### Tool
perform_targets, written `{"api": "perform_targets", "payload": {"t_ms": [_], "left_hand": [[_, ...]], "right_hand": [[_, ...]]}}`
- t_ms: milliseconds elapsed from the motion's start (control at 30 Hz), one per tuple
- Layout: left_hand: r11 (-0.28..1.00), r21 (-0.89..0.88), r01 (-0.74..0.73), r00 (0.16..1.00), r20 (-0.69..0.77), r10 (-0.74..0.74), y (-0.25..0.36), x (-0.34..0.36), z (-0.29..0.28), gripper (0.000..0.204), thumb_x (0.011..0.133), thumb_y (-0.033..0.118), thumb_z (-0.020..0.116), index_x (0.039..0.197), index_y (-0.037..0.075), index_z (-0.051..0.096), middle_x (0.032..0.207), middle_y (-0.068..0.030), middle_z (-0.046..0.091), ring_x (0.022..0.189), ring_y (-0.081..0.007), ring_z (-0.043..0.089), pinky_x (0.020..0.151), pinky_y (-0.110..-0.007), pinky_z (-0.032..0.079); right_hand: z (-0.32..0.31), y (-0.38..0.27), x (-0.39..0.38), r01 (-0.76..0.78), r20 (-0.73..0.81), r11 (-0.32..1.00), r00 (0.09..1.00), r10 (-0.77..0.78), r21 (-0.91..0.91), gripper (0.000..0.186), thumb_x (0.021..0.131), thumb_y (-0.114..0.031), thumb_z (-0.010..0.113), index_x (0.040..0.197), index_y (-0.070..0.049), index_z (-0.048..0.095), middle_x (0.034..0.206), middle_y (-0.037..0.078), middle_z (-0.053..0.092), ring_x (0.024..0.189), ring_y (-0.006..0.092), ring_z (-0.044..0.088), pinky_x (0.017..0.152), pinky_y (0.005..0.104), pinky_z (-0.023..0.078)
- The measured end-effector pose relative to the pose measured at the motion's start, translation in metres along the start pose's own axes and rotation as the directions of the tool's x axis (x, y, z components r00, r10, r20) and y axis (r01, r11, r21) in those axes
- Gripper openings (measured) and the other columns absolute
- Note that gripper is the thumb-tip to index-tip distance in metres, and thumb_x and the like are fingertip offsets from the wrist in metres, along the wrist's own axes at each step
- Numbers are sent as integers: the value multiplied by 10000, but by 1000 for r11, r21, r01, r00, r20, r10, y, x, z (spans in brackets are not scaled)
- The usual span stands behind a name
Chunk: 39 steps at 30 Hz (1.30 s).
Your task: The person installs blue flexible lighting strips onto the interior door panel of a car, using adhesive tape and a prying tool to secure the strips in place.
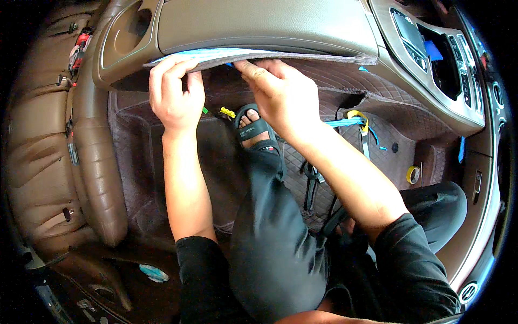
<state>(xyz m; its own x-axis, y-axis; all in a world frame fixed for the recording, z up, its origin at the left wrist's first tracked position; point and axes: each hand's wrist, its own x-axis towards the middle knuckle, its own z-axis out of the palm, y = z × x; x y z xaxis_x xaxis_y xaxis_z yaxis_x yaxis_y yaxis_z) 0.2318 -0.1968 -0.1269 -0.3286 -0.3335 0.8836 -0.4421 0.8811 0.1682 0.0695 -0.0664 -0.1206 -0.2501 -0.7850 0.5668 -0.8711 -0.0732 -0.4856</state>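
Both hands are at the upper edge of a dark brown quilted liner [334,81], which stands away from the side of the tan padded console [264,24]. A light blue and white strip [216,53] shows in the gap between them. My left hand [177,94] pinches the liner's edge near its left end, fingertips partly hidden behind it. To the right, my right hand [280,94] grips the same edge between thumb and fingers. A small bit of blue shows at its thumb tip.
Brown leather seats [40,162] line the left side. On the quilted floor lining lie a yellow tape roll [413,174], a yellow-and-metal tool [356,115] with blue strips [345,122], and a black strap [310,186]. My sandalled foot [252,128] stands beside a small yellow coiled piece [227,112].
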Motion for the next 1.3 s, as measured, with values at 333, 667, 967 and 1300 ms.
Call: {"api": "perform_targets", "payload": {"t_ms": [333,667,967,1300], "left_hand": [[997,-66,41,999,10,-40,2,0,1,275,728,-82,788,943,59,692,990,-93,677,915,-247,672,817,-346,567],[1000,-9,-28,1000,2,28,5,4,-1,288,695,-112,749,924,52,688,955,-90,665,895,-252,669,786,-348,572],[999,-37,28,999,36,-27,1,-5,0,267,747,-103,747,961,46,689,1023,-104,658,949,-255,666,871,-355,552],[999,-53,-3,1000,8,4,0,-1,3,287,698,-137,731,924,33,682,963,-111,659,896,-271,668,824,-380,565]], "right_hand": [[-21,18,-12,-1,-10,997,1000,1,-71,398,859,-128,727,1235,-259,714,957,41,702,782,250,691,658,351,570],[-36,26,-16,-17,42,996,999,21,-86,449,851,-112,733,1265,-285,702,971,49,704,794,253,691,676,347,572],[-51,46,-23,7,26,997,1000,-5,-71,462,855,-112,736,1281,-286,694,990,66,710,814,263,706,683,351,582],[-65,63,-34,-15,31,996,999,18,-91,534,807,-112,688,1300,-313,651,1030,70,710,850,283,708,677,388,588]]}}
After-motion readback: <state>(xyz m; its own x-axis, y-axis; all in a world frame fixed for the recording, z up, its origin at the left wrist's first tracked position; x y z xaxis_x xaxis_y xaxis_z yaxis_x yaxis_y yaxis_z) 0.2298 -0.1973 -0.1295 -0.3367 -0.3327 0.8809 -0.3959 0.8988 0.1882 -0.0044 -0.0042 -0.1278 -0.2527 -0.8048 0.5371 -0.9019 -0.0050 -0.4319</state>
